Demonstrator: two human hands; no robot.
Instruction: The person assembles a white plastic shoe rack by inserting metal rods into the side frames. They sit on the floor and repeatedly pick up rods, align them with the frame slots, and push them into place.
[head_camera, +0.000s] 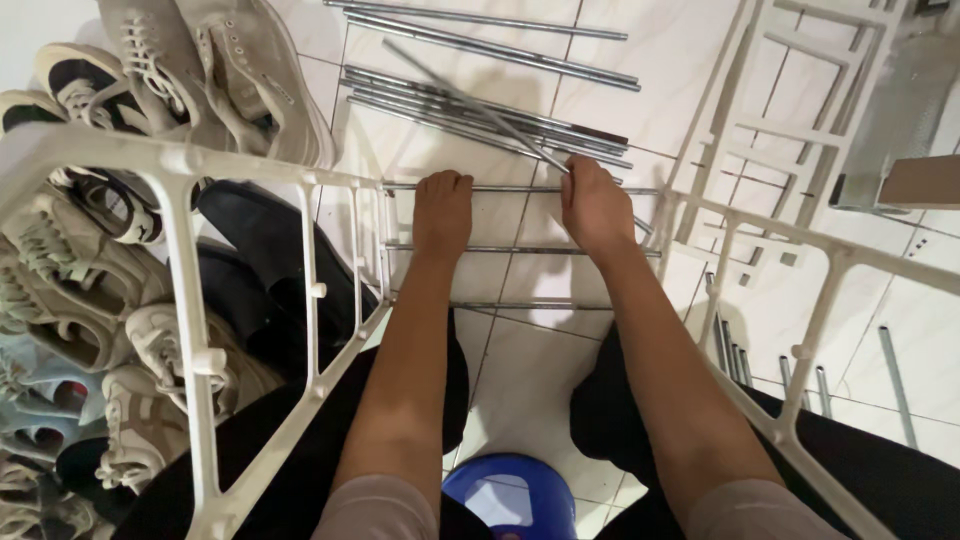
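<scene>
Left to right: shoes (120, 250) piled on the floor; left frame (190, 300); left hand (443, 212), fingers curled over the top rod (510, 188); right hand (592, 205), fingers closed around a loose rod (470, 95) at that same rod; right frame (800, 330). Judged stage: three rods span the frames; many spare rods (480, 110) lie unfitted on the tiles beyond.

The person has bare forearms, short pale pinkish-grey sleeves ending above the elbows, and black trousers.
</scene>
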